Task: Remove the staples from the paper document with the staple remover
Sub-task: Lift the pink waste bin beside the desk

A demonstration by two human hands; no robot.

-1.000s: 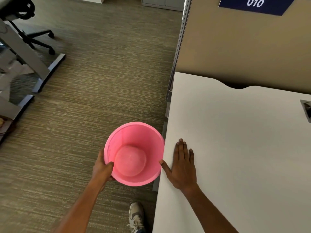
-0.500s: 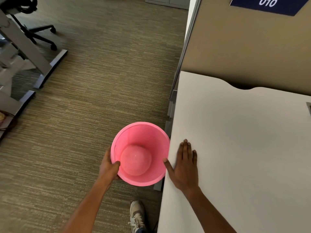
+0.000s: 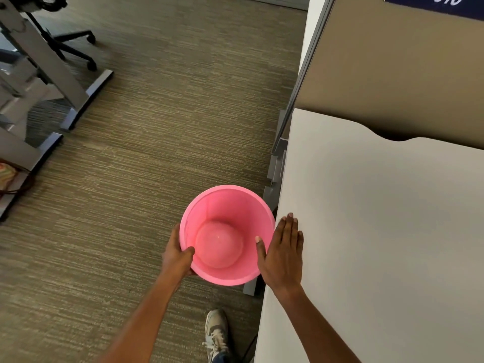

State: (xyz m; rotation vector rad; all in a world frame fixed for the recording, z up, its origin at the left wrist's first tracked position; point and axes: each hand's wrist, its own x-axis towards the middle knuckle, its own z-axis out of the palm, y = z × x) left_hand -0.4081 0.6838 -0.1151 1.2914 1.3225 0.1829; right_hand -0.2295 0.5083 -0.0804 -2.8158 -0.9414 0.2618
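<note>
The left hand (image 3: 176,254) grips the pink bin's (image 3: 227,233) rim, thumb inside; the right hand (image 3: 284,251), fingers flat and spread, lies on the desk (image 3: 379,231) edge, thumb now over the bin rim. Bin hangs just left of the desk. No document or staple remover in view.

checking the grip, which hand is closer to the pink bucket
Left. The left hand grips the pink bucket by its rim; the right hand lies flat on the desk edge beside it.
</note>
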